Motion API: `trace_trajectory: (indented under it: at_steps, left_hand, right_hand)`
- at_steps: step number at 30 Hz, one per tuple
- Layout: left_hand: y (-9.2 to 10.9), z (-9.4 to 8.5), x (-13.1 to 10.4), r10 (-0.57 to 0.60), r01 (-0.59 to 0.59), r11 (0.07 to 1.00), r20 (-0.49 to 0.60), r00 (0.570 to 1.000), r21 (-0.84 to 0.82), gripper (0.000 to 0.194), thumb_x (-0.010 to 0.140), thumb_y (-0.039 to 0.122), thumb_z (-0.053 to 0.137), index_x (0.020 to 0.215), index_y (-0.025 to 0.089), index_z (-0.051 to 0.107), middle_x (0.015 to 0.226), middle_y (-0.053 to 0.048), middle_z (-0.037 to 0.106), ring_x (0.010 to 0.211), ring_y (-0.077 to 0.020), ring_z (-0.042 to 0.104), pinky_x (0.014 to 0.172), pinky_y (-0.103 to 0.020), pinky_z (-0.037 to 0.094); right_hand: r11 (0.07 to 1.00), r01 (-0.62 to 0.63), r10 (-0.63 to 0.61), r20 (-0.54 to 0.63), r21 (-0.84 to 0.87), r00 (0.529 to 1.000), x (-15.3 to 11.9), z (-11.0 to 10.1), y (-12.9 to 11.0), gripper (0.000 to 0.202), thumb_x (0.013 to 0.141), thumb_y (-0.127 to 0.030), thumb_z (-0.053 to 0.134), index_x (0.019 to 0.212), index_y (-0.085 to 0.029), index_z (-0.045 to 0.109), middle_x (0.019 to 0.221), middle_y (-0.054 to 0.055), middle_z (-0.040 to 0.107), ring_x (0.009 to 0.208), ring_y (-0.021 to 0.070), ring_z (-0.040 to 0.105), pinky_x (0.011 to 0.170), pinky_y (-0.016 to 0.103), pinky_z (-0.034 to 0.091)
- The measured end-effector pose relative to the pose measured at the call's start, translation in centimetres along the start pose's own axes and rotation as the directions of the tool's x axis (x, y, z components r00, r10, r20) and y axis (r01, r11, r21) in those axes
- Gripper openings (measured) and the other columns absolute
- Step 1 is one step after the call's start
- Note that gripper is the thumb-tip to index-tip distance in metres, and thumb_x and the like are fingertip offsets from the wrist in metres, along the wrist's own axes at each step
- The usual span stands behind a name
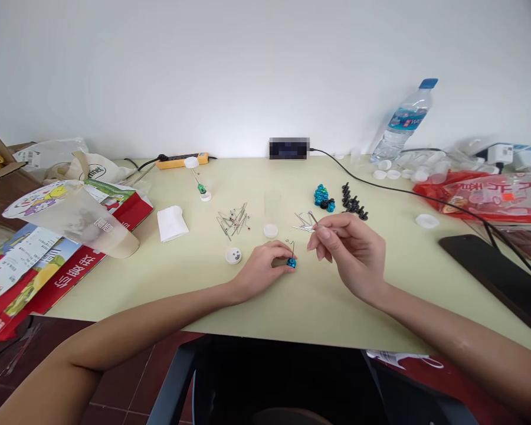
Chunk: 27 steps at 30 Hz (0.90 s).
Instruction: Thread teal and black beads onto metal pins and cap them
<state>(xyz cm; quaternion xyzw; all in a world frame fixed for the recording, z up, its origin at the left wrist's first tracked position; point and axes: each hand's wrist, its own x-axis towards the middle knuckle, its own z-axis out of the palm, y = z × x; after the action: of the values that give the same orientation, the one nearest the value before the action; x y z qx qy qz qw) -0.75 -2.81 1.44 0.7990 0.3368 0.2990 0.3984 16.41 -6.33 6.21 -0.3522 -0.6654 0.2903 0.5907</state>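
Note:
My left hand (265, 265) rests on the table, its thumb and fingers closed round a small shiny blue piece (292, 263). A thin bent wire (292, 248) stands up out of that piece. Raised to the right, my right hand (351, 248) pinches a thin metal pin (314, 219) that points up and left. Behind that hand lie several silver wires (303, 222). A clear tube with a white cap (271, 230) stands just beyond my left hand. Beside it is a white cap holding small dark bits (233, 255), with a pile of bent wires (233, 221) behind.
Blue pieces (321, 195) and black pieces (353, 202) sit in clusters at the back right. A water bottle (402, 124) leans on the wall. A phone (495, 277) and a cable (380, 188) lie right; a plastic cup (92, 224) lies left. A green-pieced assembly (201, 189) stands behind.

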Motion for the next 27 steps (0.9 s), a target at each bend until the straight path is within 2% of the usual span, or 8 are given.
trace_trajectory:
  at_steps: [5,8,10,13,16,18,22,27]
  left_hand:
    - [0.2,-0.8,-0.2,-0.092,0.089,0.951,0.004,0.996,-0.297,0.015,0.077,0.023,0.061,0.089,0.015,0.064,0.091,-0.006,0.064,0.087,-0.0174,0.060,0.084,-0.034,0.047]
    - [1.1,-2.1,-0.5,-0.056,0.027,0.914,-0.059,0.997,-0.404,0.024,0.076,0.026,0.063,0.097,0.015,0.063,0.089,-0.006,0.065,0.084,-0.0171,0.061,0.083,-0.035,0.049]
    - [1.8,-3.0,-0.7,-0.054,0.007,0.904,-0.099,0.994,-0.427,0.028,0.076,0.027,0.064,0.101,0.015,0.063,0.085,-0.005,0.065,0.076,-0.0159,0.062,0.075,-0.034,0.051]
    - [2.3,-3.8,-0.8,-0.053,-0.013,0.895,-0.136,0.989,-0.446,0.027,0.075,0.027,0.065,0.099,0.015,0.064,0.078,-0.004,0.064,0.066,-0.0135,0.060,0.067,-0.031,0.051]
    - [2.3,-3.9,-0.7,-0.076,-0.012,0.862,-0.152,0.986,-0.507,0.025,0.074,0.026,0.067,0.096,0.015,0.065,0.073,-0.003,0.063,0.062,-0.0120,0.058,0.063,-0.029,0.050]
    - [2.1,-3.8,-0.7,-0.088,-0.009,0.837,-0.150,0.985,-0.548,0.023,0.072,0.025,0.068,0.091,0.014,0.065,0.078,-0.004,0.064,0.062,-0.0118,0.058,0.062,-0.028,0.050]
    - [2.1,-3.7,-0.7,-0.090,-0.003,0.822,-0.135,0.987,-0.569,0.021,0.072,0.027,0.068,0.088,0.014,0.065,0.089,-0.007,0.065,0.065,-0.0126,0.058,0.063,-0.029,0.051]
    - [2.3,-4.0,-0.7,-0.064,0.013,0.788,-0.062,0.996,-0.616,0.030,0.081,0.033,0.057,0.106,0.016,0.062,0.091,-0.008,0.063,0.075,-0.0142,0.057,0.069,-0.029,0.049]
  right_hand:
    - [1.000,0.004,-0.004,0.031,-0.011,1.000,-0.3,0.2,0.3,0.009,0.089,-0.025,0.051,0.088,-0.019,0.057,0.066,0.000,0.060,0.049,0.0089,0.051,0.044,0.023,0.042]
    - [0.999,0.006,-0.003,0.062,-0.049,0.998,-0.5,0.4,0.4,0.010,0.088,-0.025,0.051,0.090,-0.019,0.058,0.067,0.001,0.061,0.051,0.0098,0.054,0.045,0.023,0.045]
    - [0.994,0.031,-0.021,0.091,-0.102,0.996,-0.6,0.5,0.6,0.011,0.088,-0.025,0.051,0.090,-0.018,0.060,0.068,0.001,0.062,0.051,0.0101,0.055,0.045,0.023,0.046]
    - [0.966,0.147,-0.123,0.119,-0.213,0.985,-0.7,0.6,0.8,0.010,0.086,-0.020,0.053,0.091,-0.019,0.062,0.067,0.001,0.063,0.051,0.0098,0.055,0.046,0.023,0.047]
    - [0.910,0.278,-0.243,0.145,-0.307,0.959,-0.6,0.5,0.9,0.014,0.084,-0.012,0.055,0.091,-0.020,0.064,0.068,0.000,0.066,0.054,0.0096,0.058,0.050,0.022,0.049]
    - [0.881,0.325,-0.286,0.159,-0.344,0.945,-0.5,0.4,1.0,0.016,0.083,-0.010,0.055,0.091,-0.020,0.064,0.069,0.000,0.067,0.054,0.0095,0.059,0.050,0.021,0.049]
    - [0.864,0.332,-0.289,0.166,-0.379,0.943,-0.5,0.3,1.0,0.015,0.084,-0.012,0.054,0.091,-0.021,0.063,0.068,0.000,0.067,0.052,0.0095,0.058,0.048,0.021,0.048]
    - [0.866,0.324,-0.282,0.162,-0.381,0.946,-0.5,0.3,1.0,0.013,0.084,-0.014,0.054,0.090,-0.021,0.063,0.067,0.000,0.067,0.052,0.0099,0.059,0.049,0.021,0.049]
